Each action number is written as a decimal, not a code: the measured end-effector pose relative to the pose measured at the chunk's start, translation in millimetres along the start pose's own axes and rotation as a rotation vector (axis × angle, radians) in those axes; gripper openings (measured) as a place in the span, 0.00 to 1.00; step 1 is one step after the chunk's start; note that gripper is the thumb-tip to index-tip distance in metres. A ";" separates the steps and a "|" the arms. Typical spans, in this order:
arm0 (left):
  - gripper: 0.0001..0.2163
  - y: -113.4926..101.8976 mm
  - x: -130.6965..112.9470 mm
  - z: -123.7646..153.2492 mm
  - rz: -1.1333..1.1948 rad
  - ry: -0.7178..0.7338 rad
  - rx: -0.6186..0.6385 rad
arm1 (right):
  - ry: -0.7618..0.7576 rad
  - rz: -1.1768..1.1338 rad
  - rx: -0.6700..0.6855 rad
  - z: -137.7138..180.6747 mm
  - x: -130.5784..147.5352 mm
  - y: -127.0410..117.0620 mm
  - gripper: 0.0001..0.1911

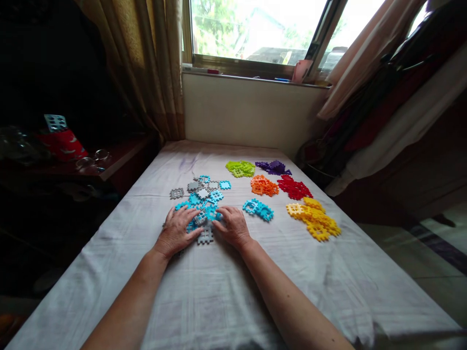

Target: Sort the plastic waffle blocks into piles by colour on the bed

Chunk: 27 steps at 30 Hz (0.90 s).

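My left hand (177, 230) lies flat, fingers spread, on a loose heap of blue and grey square plastic tiles (203, 198) on the white cloth (219, 291). My right hand (233, 225) rests palm down beside it, fingertips touching the same heap near a grey tile (205, 236). Neither hand grips anything. To the right lie sorted heaps: blue tiles (259, 209), yellow (314, 218), orange (263, 185), red (294, 187), green (240, 168) and purple (273, 167).
The cloth-covered surface runs up to a wall under a window (255, 34) with curtains (146, 63) on both sides. A dark side table (109, 160) with a red packet (62, 144) stands at left. Floor (419, 257) drops off at right.
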<state>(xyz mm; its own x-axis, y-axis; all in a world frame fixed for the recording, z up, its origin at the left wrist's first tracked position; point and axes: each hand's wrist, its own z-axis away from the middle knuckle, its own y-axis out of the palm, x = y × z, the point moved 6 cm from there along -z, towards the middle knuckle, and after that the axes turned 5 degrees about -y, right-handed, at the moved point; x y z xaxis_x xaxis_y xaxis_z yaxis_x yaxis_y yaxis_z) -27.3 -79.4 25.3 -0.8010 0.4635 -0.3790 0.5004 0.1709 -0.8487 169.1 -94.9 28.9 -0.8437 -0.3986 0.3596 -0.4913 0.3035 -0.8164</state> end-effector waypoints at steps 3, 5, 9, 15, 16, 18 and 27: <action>0.21 2.5 -0.2 0.3 0.004 -0.008 0.004 | 0.086 0.083 -0.099 8.4 -28.5 -21.6 0.18; 0.19 1.9 0.6 -0.5 0.019 -0.019 -0.006 | 0.170 0.156 -0.174 17.6 -53.2 -39.7 0.18; 0.17 0.3 0.9 -2.4 0.046 -0.030 -0.036 | 0.275 0.248 -0.318 41.4 -88.4 -66.0 0.18; 0.11 -13.9 0.7 -5.4 0.104 -0.048 -0.118 | 0.313 0.291 -0.317 61.4 -91.9 -65.1 0.16; 0.12 -19.5 2.2 -5.6 0.114 -0.060 -0.152 | 0.313 0.295 -0.310 61.9 -90.3 -64.3 0.16; 0.13 -32.5 9.8 -4.8 0.133 -0.120 -0.241 | 0.308 0.299 -0.312 61.3 -85.6 -64.1 0.16; 0.18 -53.6 82.5 9.4 0.097 -0.574 -0.438 | -0.075 0.040 -0.031 19.5 14.8 -19.0 0.15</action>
<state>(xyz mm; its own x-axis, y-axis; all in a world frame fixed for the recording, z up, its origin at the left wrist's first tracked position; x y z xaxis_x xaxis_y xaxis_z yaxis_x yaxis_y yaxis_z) -123.4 -58.5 36.0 -0.7323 -0.0146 -0.6808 0.5671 0.5403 -0.6216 170.1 -123.5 41.0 -0.8449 -0.4489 0.2909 -0.4646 0.3466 -0.8148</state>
